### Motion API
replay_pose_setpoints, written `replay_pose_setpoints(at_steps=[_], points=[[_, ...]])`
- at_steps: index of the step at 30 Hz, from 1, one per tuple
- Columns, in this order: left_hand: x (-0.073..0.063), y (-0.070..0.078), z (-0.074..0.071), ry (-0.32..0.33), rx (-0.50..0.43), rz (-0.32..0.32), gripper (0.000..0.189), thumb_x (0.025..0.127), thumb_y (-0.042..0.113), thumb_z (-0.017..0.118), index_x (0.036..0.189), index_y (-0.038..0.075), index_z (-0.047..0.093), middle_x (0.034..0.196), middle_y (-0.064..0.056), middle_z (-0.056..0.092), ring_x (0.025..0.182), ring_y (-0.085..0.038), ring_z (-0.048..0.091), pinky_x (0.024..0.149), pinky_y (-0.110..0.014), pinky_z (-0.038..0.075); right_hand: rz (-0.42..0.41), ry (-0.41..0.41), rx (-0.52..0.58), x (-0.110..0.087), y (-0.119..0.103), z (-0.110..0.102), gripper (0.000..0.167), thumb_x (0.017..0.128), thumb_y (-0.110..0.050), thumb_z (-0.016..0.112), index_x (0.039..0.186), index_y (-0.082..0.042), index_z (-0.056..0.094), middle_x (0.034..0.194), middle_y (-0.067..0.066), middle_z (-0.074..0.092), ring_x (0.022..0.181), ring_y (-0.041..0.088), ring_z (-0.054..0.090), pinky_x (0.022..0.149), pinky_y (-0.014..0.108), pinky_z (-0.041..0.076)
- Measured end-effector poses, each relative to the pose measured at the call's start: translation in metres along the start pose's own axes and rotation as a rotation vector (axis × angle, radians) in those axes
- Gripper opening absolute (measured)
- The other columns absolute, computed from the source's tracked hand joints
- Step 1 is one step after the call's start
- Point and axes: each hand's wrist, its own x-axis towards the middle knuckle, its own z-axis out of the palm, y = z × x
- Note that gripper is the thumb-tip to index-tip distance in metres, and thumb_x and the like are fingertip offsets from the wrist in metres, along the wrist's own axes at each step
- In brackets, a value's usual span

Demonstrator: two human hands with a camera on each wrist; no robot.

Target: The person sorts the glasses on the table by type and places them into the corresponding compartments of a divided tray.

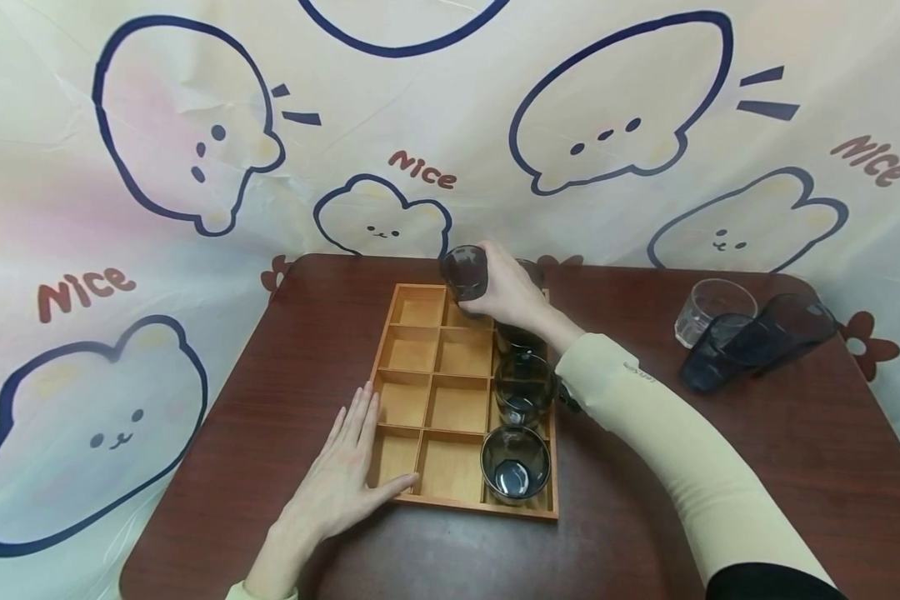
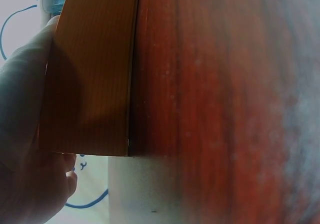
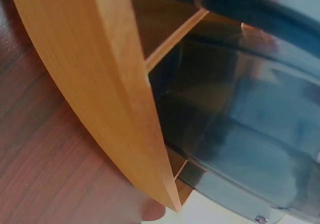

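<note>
My right hand [image 1: 508, 287] grips a dark tinted drinking glass [image 1: 465, 273], tilted over the far middle compartment of a wooden divided box [image 1: 476, 506]. Tinted glasses stand along the box's right column, among them a near glass [image 1: 515, 467] and one behind it [image 1: 523, 387]; the right arm partly covers the farther ones. Flat against the box's near left corner rests my left hand [image 1: 341, 475], fingers straight and thumb over the front rim. The left wrist view has this hand [image 2: 25, 99] beside the box's wall [image 2: 95, 74]. Dark glass [image 3: 240, 104] fills much of the right wrist view; the hand is out of sight there.
On the table's far right stand a clear glass [image 1: 708, 308] and two dark glasses, one [image 1: 716, 358] leaning close to the other [image 1: 791, 329]. A patterned curtain [image 1: 390, 108] hangs behind the brown table [image 1: 270, 392].
</note>
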Motion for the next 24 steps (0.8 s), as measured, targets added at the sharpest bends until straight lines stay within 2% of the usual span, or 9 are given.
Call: replay_pose_setpoints(at_steps=[4,8,11,14,17,18,20,24], points=[[-0.0002,0.0000,-0.0003,-0.003,0.000,-0.001,0.125,0.092,0.075,0.072,0.176,0.001,0.015,0.186,-0.018,0.009,0.174,-0.035,0.013,0.140,-0.060,0.023,0.010,-0.020,-0.040,0.0013,-0.0011,0.0002,0.093,0.081,-0.019,0.096,0.157,-0.002,0.045,0.151,0.020,0.060,0.140,0.037,0.060,0.121,0.056,0.054],[-0.0002,0.0002,0.0000,-0.007,-0.007,-0.005,0.125,0.092,0.075,0.072,0.176,0.001,0.015,0.187,-0.018,0.008,0.174,-0.035,0.013,0.141,-0.058,0.020,0.032,-0.058,-0.142,0.0024,-0.0033,0.0013,0.094,0.081,-0.028,0.098,0.156,-0.002,0.049,0.149,0.019,0.062,0.139,0.037,0.059,0.120,0.056,0.053],[-0.0002,0.0002,0.0006,-0.007,-0.012,-0.004,0.125,0.093,0.075,0.071,0.175,0.001,0.015,0.187,-0.018,0.008,0.174,-0.035,0.013,0.145,-0.043,0.005,0.039,-0.082,-0.233,0.0030,-0.0046,0.0027,0.096,0.081,-0.035,0.098,0.156,-0.001,0.050,0.151,0.018,0.061,0.142,0.039,0.056,0.126,0.057,0.047],[-0.0002,0.0001,0.0010,-0.008,-0.019,-0.001,0.124,0.093,0.075,0.071,0.176,0.001,0.015,0.187,-0.018,0.007,0.174,-0.036,0.013,0.140,-0.024,-0.012,0.046,-0.099,-0.306,0.0036,-0.0049,0.0034,0.101,0.080,-0.041,0.099,0.157,0.000,0.048,0.159,0.020,0.055,0.152,0.041,0.048,0.136,0.057,0.034],[0.0000,0.0004,0.0007,-0.007,-0.015,0.001,0.124,0.093,0.075,0.071,0.175,0.001,0.015,0.187,-0.018,0.007,0.174,-0.036,0.013,0.145,-0.037,-0.002,0.049,-0.111,-0.355,0.0043,-0.0051,0.0039,0.105,0.081,-0.045,0.098,0.160,0.000,0.045,0.169,0.021,0.047,0.162,0.040,0.038,0.142,0.057,0.021],[-0.0001,0.0005,0.0005,-0.006,-0.012,0.001,0.124,0.093,0.075,0.071,0.175,0.001,0.015,0.187,-0.017,0.007,0.174,-0.035,0.013,0.145,-0.043,0.004,0.050,-0.111,-0.367,0.0047,-0.0051,0.0041,0.107,0.082,-0.046,0.097,0.162,-0.001,0.044,0.171,0.021,0.045,0.164,0.040,0.035,0.143,0.057,0.019],[-0.0003,0.0006,0.0000,-0.005,-0.010,0.000,0.124,0.093,0.075,0.072,0.175,0.001,0.015,0.187,-0.017,0.008,0.174,-0.035,0.013,0.145,-0.047,0.009,0.055,-0.109,-0.391,0.0049,-0.0053,0.0047,0.106,0.083,-0.049,0.095,0.162,0.000,0.044,0.171,0.021,0.045,0.165,0.041,0.035,0.143,0.057,0.017],[-0.0013,0.0005,-0.0012,-0.005,-0.010,-0.003,0.124,0.093,0.074,0.072,0.175,0.000,0.016,0.187,-0.018,0.008,0.174,-0.035,0.013,0.145,-0.043,0.006,0.081,-0.109,-0.440,0.0051,-0.0061,0.0053,0.105,0.088,-0.054,0.088,0.163,0.004,0.042,0.172,0.024,0.043,0.167,0.043,0.031,0.144,0.058,0.013]])
